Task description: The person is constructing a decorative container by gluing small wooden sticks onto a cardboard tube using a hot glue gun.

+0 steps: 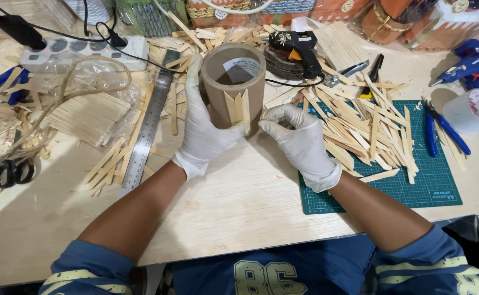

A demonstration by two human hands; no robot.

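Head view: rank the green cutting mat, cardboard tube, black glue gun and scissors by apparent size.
1. green cutting mat, partly covered by sticks
2. cardboard tube
3. black glue gun and scissors look alike, so unranked; the scissors are partly hidden.

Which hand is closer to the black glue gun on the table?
Right. The right hand sits just below the glue gun; the left hand is farther, across the cardboard tube.

A craft workshop: glue gun (296, 46), cutting mat (414, 188), steel ruler (149, 128), heaps of wooden sticks (359, 128)
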